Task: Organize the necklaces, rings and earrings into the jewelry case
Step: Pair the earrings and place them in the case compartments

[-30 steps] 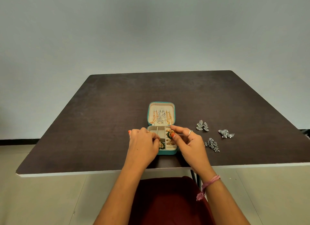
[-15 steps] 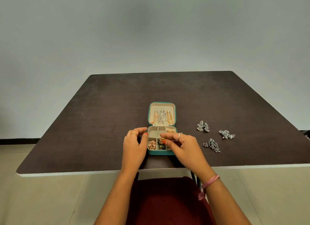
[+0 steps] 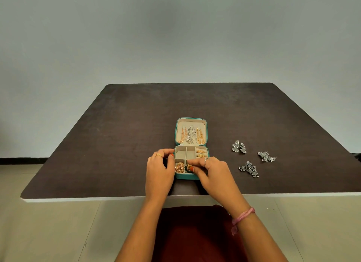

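My right hand (image 3: 212, 173) covers the near right corner of the jewelry case (image 3: 191, 176), so I cannot see that compartment. The green-and-gold piece (image 3: 188, 167) under its fingertips is too small to identify (earring, possibly). Both forearms run off the bottom edge.

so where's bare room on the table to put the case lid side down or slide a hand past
The table is bare left of the jewelry case and beyond its lid. It is crowded right of the case, where the silver earrings lie, and at the near edge, where the left hand and right hand flank the case.
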{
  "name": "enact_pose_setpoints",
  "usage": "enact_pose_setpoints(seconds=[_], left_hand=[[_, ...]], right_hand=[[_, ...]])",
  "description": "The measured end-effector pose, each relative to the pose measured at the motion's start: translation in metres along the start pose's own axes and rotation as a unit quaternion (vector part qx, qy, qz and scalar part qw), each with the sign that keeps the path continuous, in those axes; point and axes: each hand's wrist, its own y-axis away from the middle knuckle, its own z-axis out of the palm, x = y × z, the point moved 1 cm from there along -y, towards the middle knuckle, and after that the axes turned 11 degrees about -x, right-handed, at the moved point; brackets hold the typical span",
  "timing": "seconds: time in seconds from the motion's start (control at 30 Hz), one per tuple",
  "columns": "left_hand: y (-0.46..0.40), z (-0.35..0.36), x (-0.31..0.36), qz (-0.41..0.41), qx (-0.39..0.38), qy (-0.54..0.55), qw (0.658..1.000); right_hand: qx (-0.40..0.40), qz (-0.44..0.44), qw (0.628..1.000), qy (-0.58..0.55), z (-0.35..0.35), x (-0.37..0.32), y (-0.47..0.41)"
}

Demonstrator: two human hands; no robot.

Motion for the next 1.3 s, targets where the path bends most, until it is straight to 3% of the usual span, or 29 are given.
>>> enact_pose_setpoints(seconds=[0.17,0.6,0.97,1.3], left_hand=[[0.000,0.001,-0.001,-0.005,0.004,0.007,1.000],[0.000,0.000,-0.004,-0.003,0.009,0.024,1.000],[-0.001,0.001,-0.005,-0.018,0.010,0.034,0.999],[-0.001,-0.001,-0.003,-0.022,0.001,0.039,0.999]], right_hand=[[-0.007,0.038,0.999,-0.004,-0.001,0.000,-0.006],[-0.056,0.063,0.989,0.123,-0.002,-0.001,-0.023],[-0.056,0.058,0.988,0.129,-0.001,-0.003,-0.024],[0.028,0.045,0.997,0.057,-0.023,0.014,-0.011]])
